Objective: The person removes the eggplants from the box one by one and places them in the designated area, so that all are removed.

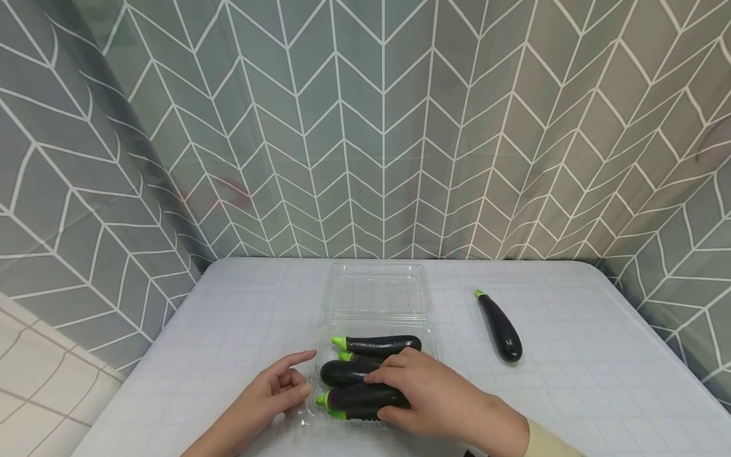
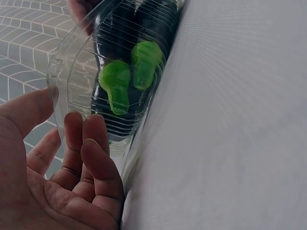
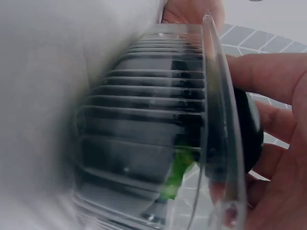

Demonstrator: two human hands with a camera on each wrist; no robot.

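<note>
A clear plastic clamshell container (image 1: 310, 406) lies with its lid folded back on the table, several dark eggplants with green stems inside. My right hand (image 1: 425, 397) reaches in from the right and grips the front upper eggplant (image 1: 362, 397), thumb on the near side and fingers on the far side. In the right wrist view that eggplant's rounded end (image 3: 248, 132) shows above the rim, by the palm. At the container's left edge, my left hand (image 1: 274, 387) holds the rim between thumb and bent fingers. Two green stems (image 2: 115, 84) show through the wall there.
Another eggplant (image 1: 501, 327) lies by itself on the table, right of the container. The transparent lid (image 1: 377, 289) stretches toward the back edge. A white cloth (image 1: 257, 298) covers the table, and a grey patterned curtain (image 1: 365, 127) hangs behind and at both sides.
</note>
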